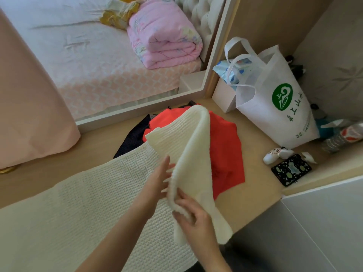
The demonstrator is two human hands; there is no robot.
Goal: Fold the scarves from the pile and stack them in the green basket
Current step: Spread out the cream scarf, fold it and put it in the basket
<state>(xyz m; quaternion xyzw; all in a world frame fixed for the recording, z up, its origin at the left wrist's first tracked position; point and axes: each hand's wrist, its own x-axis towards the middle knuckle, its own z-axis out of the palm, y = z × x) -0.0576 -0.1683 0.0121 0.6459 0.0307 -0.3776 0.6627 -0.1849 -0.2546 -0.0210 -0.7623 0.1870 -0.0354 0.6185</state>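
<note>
Gripping the scarf [88, 203] at its folded edge, the right hand [193, 213] curls round it — the left hand [158, 180] lies straight-fingered against the fold. One end trails across the surface [94, 154], the flap lifted over the pile [225, 148].

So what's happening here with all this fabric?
A person is folding a cream knit scarf on a wooden surface. The right hand pinches the lifted end, while the left hand touches its edge with straight fingers. A red scarf and a dark scarf lie piled behind it. No green basket is in view.
</note>
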